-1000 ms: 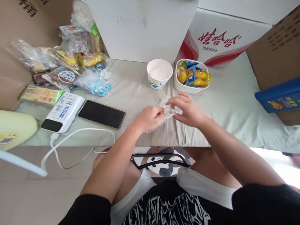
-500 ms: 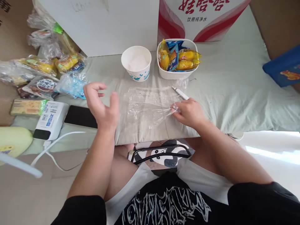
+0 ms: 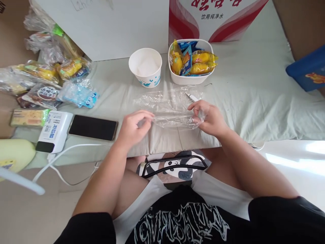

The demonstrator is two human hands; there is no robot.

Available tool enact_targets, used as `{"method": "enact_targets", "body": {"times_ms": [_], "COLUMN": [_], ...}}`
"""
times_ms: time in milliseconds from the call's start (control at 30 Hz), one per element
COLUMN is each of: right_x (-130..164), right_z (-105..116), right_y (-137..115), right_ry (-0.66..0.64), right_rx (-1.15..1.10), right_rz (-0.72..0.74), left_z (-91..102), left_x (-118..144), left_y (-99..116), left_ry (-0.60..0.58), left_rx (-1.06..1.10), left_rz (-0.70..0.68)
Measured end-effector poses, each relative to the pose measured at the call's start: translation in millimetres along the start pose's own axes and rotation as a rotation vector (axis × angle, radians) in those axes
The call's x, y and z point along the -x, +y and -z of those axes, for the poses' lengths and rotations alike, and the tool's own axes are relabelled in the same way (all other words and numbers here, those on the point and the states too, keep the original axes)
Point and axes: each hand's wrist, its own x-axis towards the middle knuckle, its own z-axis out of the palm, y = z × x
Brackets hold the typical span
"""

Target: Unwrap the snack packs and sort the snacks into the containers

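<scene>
A clear plastic bag (image 3: pixel 167 108) lies stretched between my two hands on the cloth-covered surface. My left hand (image 3: pixel 134 127) pinches its left edge between thumb and fingers. At the other end my right hand (image 3: pixel 209 117) grips the bag, thumb and fingers closed on the film. A small knife (image 3: pixel 191 97) with a white handle lies just beyond my right fingers, its handle end partly hidden by that hand. Behind the bag stand a white paper tub (image 3: pixel 148 79) with blue print and a white container (image 3: pixel 189 80) filled with yellow and blue snack packets.
Snack bags (image 3: pixel 48 73) crowd the left side. Nearer are a black phone (image 3: pixel 93 127), a white device (image 3: pixel 56 130) with a cable, and a pale green object (image 3: pixel 16 152). Boxes (image 3: pixel 132 27) stand behind; a blue item (image 3: pixel 307 73) is at right.
My left hand has come down and right from the air above the phone and taken hold of the bag's left edge. The bag is now gathered lengthwise, and my right hand has shifted slightly right.
</scene>
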Motion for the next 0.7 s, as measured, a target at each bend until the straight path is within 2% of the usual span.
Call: {"method": "enact_targets", "body": {"times_ms": [67,167,300,400,467,567,700], "right_x": [1,4,5,2,0,-1,-1], "right_z": [0,-2,-3,-5,-7,-8,-7], "right_y": [-3,-8,-11,-7,-4,-1,-3], "right_ry": [-0.011,-0.017,0.037,0.148,0.246,0.349,0.335], "right_rx": [-0.099,-0.244,-0.315,-0.317,-0.336,-0.424,-0.516], "right_rz": [0.026,0.010,-0.257,-0.485,-0.562,-0.540,-0.485], "left_z": [4.9,8.4,13.9,19.1,20.3,17.5,12.5], "left_x": [-3,-6,-8,-7,-6,-8,-15], "left_y": [1,-2,-8,-9,-8,-8,-10], "left_ry": [0.058,0.069,0.039,-0.069,-0.127,-0.069,0.064], "left_rx": [0.133,0.273,0.338,0.375,0.376,0.370,0.449], "left_rz": [0.118,0.236,0.307,0.314,0.301,0.318,0.370]}}
